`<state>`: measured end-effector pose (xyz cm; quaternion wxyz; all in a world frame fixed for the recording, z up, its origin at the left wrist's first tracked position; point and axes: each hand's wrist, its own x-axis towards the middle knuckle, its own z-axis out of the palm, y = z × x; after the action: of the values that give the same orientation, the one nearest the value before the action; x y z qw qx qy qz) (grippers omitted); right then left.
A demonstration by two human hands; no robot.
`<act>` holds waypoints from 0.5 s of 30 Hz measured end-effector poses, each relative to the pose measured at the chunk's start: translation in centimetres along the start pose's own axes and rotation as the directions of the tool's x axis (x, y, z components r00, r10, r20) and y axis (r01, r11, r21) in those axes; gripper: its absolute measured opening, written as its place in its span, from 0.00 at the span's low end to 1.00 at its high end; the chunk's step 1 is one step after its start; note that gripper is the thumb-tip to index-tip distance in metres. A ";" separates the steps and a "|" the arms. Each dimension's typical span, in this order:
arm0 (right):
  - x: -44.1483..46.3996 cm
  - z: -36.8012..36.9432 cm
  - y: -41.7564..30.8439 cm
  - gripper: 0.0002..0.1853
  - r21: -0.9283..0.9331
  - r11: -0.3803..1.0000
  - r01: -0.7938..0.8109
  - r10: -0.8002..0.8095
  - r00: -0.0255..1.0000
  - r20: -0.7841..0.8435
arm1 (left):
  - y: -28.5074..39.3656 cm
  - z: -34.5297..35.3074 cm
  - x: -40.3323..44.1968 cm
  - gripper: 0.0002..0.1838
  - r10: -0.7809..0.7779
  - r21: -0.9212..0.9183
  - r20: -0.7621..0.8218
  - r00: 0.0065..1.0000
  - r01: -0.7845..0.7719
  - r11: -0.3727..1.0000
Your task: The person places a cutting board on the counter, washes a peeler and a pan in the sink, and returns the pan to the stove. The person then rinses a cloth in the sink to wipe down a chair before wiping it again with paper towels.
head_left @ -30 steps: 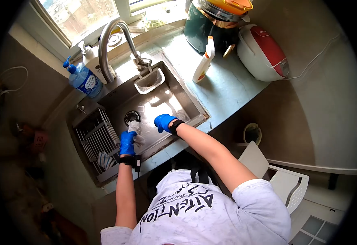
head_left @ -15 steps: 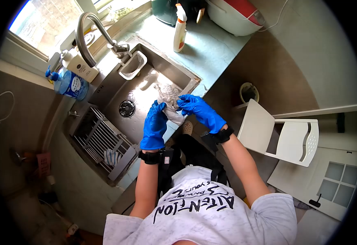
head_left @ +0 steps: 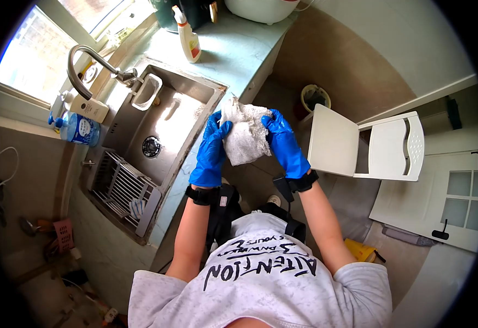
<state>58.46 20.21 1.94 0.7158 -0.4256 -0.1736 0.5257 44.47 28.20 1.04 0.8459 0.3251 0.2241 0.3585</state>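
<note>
Left hand (head_left: 211, 147): gripping cloth (head_left: 244, 136) by one side. Right hand (head_left: 283, 143): gripping opposite side. Cloth: bunched earlier, now spread broader, shifted from sink (head_left: 169, 143) to past bench (head_left: 225, 34) edge; both hands occupied.

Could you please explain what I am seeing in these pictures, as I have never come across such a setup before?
Of course. There is no machine here: a person works with their own hands, in blue gloves, with black straps around both wrists. The single camera is worn on the head and looks forward and down, so the shirt fills the bottom of the view. The left hand and right hand hold a whitish, textured cloth between them, near the counter's front edge. On the counter stands a spray bottle. Set into it is a metal sink, with a slatted rack at one end and a blue pump bottle beside it.
</note>
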 end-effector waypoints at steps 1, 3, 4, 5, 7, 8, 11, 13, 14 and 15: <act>-0.8 -0.7 -0.7 0.08 0.028 0.999 0.030 -0.030 0.999 -0.011 | -1.6 0.4 0.1 0.20 0.041 0.069 0.064 0.997 -0.045 0.997; -3.0 -2.2 -2.6 0.08 -0.024 0.996 0.087 -0.088 0.995 -0.053 | -4.3 2.2 -0.6 0.21 0.008 0.267 0.007 1.000 -0.010 0.964; -4.1 -3.2 -3.3 0.09 -0.085 0.988 0.132 -0.140 0.986 -0.091 | -5.8 3.2 -1.3 0.22 0.002 0.381 -0.029 1.000 0.009 0.925; -5.2 -4.5 -3.8 0.10 -0.163 0.973 0.161 -0.174 0.982 -0.070 | -6.6 5.0 -2.2 0.24 -0.049 0.342 -0.025 0.999 0.054 0.938; -7.5 -6.8 -4.6 0.12 -0.347 0.913 0.216 -0.187 0.976 0.115 | -8.8 8.1 -3.0 0.26 -0.105 -0.007 0.148 0.983 0.107 0.994; -8.9 -7.9 -5.0 0.12 -0.465 0.836 0.291 -0.208 0.953 0.222 | -9.3 11.0 -4.0 0.26 0.027 -0.143 0.219 0.975 0.005 0.990; -12.0 -10.9 -6.6 0.12 -0.578 0.748 0.325 -0.243 0.946 0.217 | -13.0 11.7 -5.2 0.23 -0.253 -0.425 0.285 0.925 0.358 0.831; -13.3 -13.2 -7.4 0.11 -0.503 0.810 0.300 -0.212 0.951 0.226 | -14.6 13.1 -5.7 0.23 -0.292 -0.514 0.202 0.935 0.355 0.781; -14.4 -13.5 -8.0 0.11 -0.611 0.719 0.331 -0.269 0.943 0.195 | -15.1 13.7 -5.7 0.26 -0.286 -0.505 0.220 0.933 0.360 0.785; -15.5 -13.9 -8.3 0.11 -0.708 0.614 0.348 -0.328 0.929 0.173 | -15.5 14.1 -5.8 0.27 -0.313 -0.483 0.212 0.926 0.378 0.790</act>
<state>67.15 -0.37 3.58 0.5706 -0.6270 -0.4540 0.2742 56.50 10.07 0.57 0.9648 0.0613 0.1238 0.2239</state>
